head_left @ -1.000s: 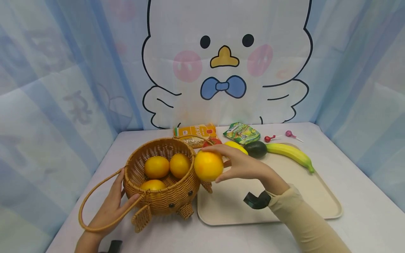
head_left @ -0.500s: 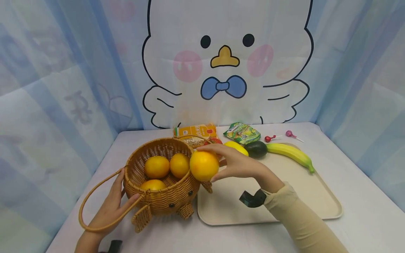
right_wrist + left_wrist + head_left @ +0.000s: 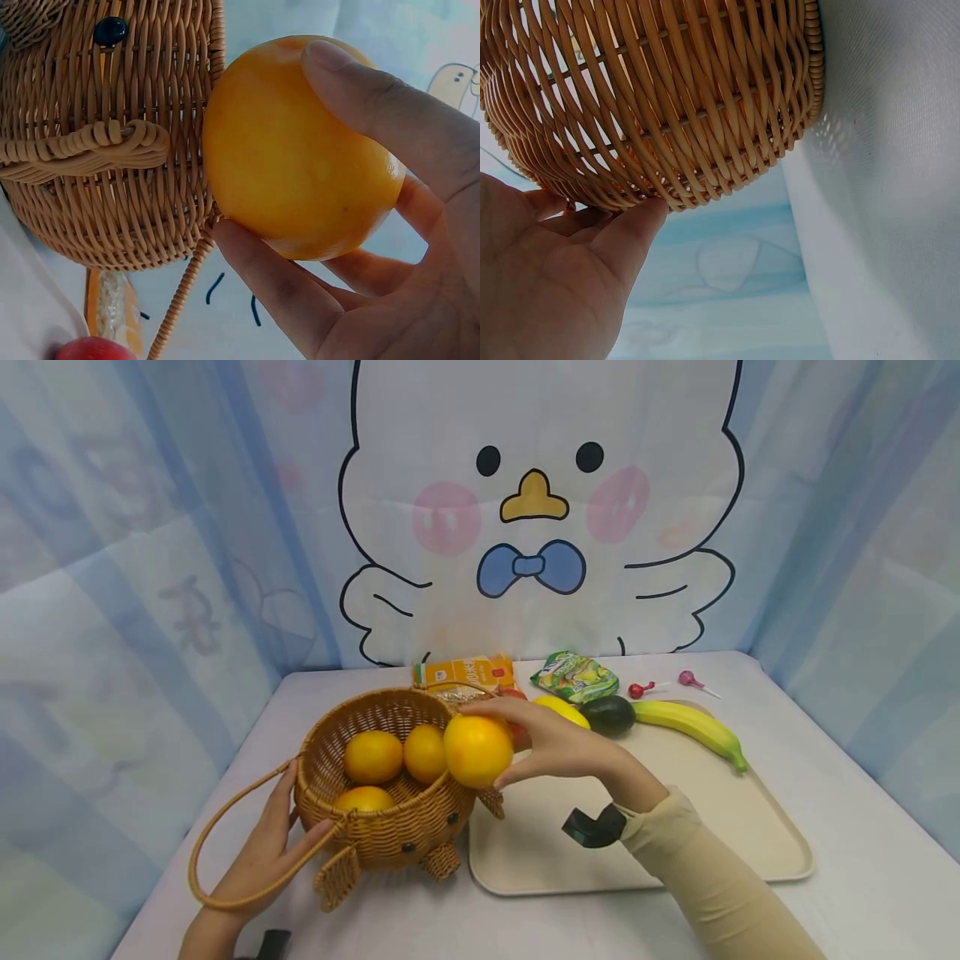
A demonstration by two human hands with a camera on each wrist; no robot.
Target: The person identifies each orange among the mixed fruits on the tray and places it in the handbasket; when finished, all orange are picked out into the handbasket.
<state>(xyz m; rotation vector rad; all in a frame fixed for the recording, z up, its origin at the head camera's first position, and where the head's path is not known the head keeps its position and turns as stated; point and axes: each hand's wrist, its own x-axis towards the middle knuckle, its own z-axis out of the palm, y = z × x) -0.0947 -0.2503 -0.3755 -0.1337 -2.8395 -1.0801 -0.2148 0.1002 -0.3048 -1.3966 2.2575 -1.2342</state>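
My right hand (image 3: pixel 562 743) grips an orange (image 3: pixel 477 752) at the right rim of the wicker basket (image 3: pixel 420 827). In the right wrist view, thumb and fingers wrap the orange (image 3: pixel 300 150), which overlaps the basket's rim. My left hand (image 3: pixel 258 852) holds the basket's left side, below its handle (image 3: pixel 201 835). Up close, the thumb and fingers of the left hand (image 3: pixel 562 277) lie along the edge of the weave (image 3: pixel 690 90). Inside the basket are three oranges: one at the left (image 3: pixel 372 757), one at the right (image 3: pixel 424 753) and one near the front (image 3: pixel 365 798).
A beige tray (image 3: pixel 570 843) lies right of the basket, with a banana (image 3: pixel 690 731), an avocado (image 3: pixel 608 716) and a lemon (image 3: pixel 564 710) along its far side. Behind are an orange packet (image 3: pixel 465 673), a green packet (image 3: pixel 575 677), a red lollipop (image 3: pixel 637 691) and a pink lollipop (image 3: pixel 687 678).
My right hand has moved left with the orange, from beside the basket to over its right rim. The left hand and basket have stayed in place.
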